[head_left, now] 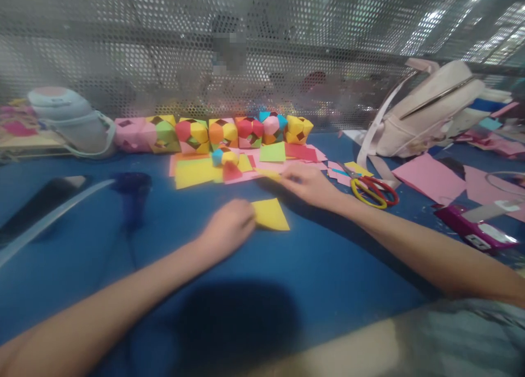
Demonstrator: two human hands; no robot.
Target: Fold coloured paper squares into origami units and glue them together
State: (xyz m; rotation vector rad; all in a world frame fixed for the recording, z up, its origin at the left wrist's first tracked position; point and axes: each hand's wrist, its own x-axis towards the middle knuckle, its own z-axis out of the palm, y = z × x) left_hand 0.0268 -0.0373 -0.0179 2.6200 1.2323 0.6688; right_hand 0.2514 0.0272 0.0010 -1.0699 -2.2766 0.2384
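My left hand (229, 227) rests on the blue table (197, 267), its curled fingers pressing the left edge of a yellow paper square (270, 214). My right hand (305, 183) reaches further back, fingers pinched on a thin yellow strip of paper (266, 173) at the edge of a pile of coloured paper sheets (229, 166). Behind the pile stands a row of several folded paper polyhedra (229, 131) in mixed colours. A small folded piece (225, 158) lies on the pile.
Scissors (373, 191) with red and yellow handles lie right of my right hand. A pale backpack (422, 112) and pink sheets (430, 177) lie at the right, a magenta stapler-like tool (471, 227) nearer. A light-blue container (69, 120) stands left; a perforated metal screen (164, 49) closes the back.
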